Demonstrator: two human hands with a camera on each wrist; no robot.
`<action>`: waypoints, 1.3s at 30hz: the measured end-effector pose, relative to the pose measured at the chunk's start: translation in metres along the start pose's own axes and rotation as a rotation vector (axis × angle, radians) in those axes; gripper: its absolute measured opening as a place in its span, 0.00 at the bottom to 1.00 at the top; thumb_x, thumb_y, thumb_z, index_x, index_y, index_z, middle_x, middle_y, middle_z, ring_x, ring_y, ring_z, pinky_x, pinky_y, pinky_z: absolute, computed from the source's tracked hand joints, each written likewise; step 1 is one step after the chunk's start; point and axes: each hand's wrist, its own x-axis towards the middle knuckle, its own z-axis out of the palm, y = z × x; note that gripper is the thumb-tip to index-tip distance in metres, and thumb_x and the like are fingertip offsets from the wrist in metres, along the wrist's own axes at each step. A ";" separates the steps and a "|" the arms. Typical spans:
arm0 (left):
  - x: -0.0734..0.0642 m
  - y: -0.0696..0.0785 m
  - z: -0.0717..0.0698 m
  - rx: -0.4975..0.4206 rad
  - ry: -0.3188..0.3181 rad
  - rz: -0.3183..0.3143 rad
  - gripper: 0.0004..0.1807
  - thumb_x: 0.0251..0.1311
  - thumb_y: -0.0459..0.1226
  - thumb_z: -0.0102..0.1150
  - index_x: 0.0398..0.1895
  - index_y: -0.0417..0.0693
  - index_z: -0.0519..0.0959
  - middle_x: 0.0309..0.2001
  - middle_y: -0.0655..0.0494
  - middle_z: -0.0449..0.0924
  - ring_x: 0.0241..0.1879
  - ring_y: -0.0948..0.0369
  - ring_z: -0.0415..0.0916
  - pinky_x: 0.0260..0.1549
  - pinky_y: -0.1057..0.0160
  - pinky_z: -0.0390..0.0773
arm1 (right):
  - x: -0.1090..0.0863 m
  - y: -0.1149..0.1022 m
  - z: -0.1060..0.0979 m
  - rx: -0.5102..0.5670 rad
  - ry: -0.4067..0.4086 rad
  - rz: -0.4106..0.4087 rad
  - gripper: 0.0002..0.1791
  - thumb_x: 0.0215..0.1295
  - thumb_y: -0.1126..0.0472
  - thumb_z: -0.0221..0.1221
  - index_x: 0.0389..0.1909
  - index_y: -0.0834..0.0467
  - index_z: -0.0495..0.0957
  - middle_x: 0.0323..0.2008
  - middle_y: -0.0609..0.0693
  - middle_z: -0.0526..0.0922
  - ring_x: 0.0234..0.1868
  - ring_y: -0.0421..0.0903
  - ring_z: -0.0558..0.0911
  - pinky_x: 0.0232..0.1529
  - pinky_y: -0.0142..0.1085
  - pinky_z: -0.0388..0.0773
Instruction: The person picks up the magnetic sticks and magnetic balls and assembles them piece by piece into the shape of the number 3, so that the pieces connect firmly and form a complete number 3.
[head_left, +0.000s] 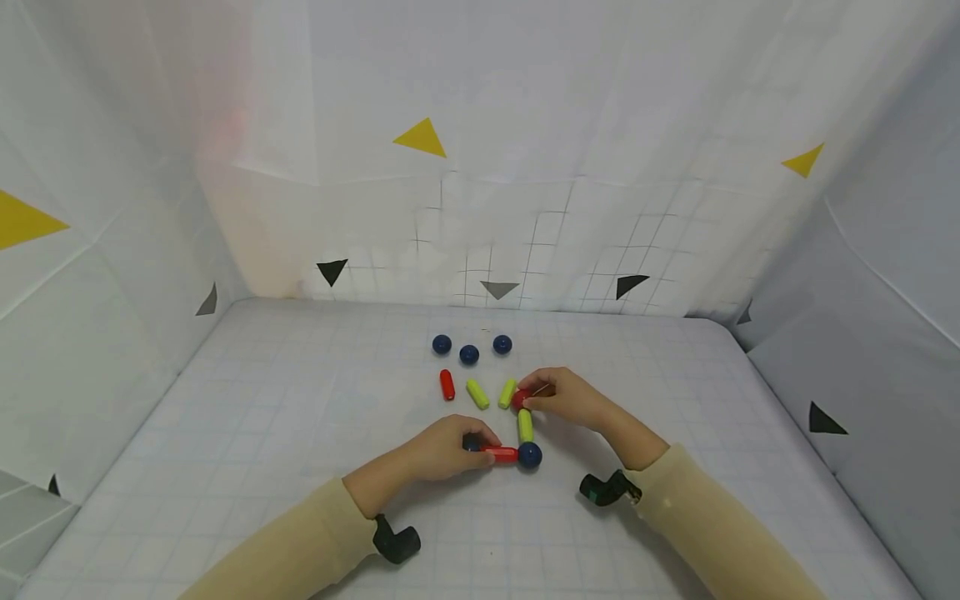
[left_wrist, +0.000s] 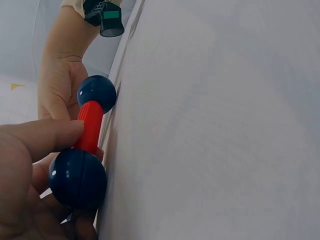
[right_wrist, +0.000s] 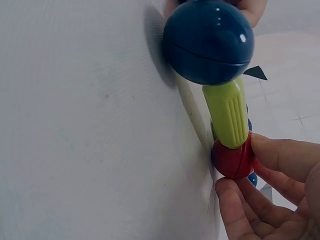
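My left hand [head_left: 447, 448] pinches a red rod [left_wrist: 90, 126] between thumb and fingers. A dark blue ball [left_wrist: 78, 178] sits at the rod's near end and another blue ball [head_left: 529, 455] at its far end. From that second ball a yellow-green rod [right_wrist: 227, 114] runs away from me to a red ball [right_wrist: 233, 159]. The fingers and thumb of my right hand [head_left: 572, 397] grip this red ball. Beside it lies a second yellow-green rod [head_left: 507, 393]; whether the two touch I cannot tell.
Beyond the hands lie a loose red rod [head_left: 447, 385] and another yellow-green rod [head_left: 477, 394]. Farther back are three blue balls, the left one [head_left: 442, 344], the middle one [head_left: 468, 355] and the right one [head_left: 502, 344]. White sheeting [head_left: 525, 125] surrounds the white table [head_left: 300, 375].
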 end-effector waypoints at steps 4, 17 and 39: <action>0.000 0.000 -0.001 -0.005 -0.007 0.005 0.08 0.63 0.42 0.67 0.44 0.62 0.85 0.40 0.70 0.80 0.45 0.63 0.72 0.51 0.57 0.73 | -0.002 -0.002 -0.001 -0.010 0.023 -0.007 0.13 0.67 0.61 0.65 0.52 0.55 0.82 0.46 0.49 0.84 0.48 0.47 0.82 0.51 0.43 0.80; 0.000 -0.002 0.000 -0.002 -0.007 0.009 0.07 0.64 0.42 0.66 0.45 0.62 0.85 0.41 0.70 0.80 0.47 0.63 0.73 0.54 0.54 0.73 | -0.013 -0.010 -0.004 -0.046 0.083 -0.024 0.11 0.66 0.61 0.65 0.47 0.57 0.83 0.42 0.48 0.84 0.44 0.46 0.82 0.46 0.40 0.80; -0.002 -0.003 -0.001 -0.010 -0.002 0.019 0.07 0.64 0.43 0.66 0.44 0.63 0.84 0.42 0.70 0.80 0.48 0.62 0.73 0.56 0.52 0.72 | -0.035 -0.010 0.015 -0.057 0.114 0.091 0.07 0.65 0.57 0.67 0.41 0.54 0.83 0.34 0.46 0.82 0.37 0.46 0.77 0.40 0.36 0.78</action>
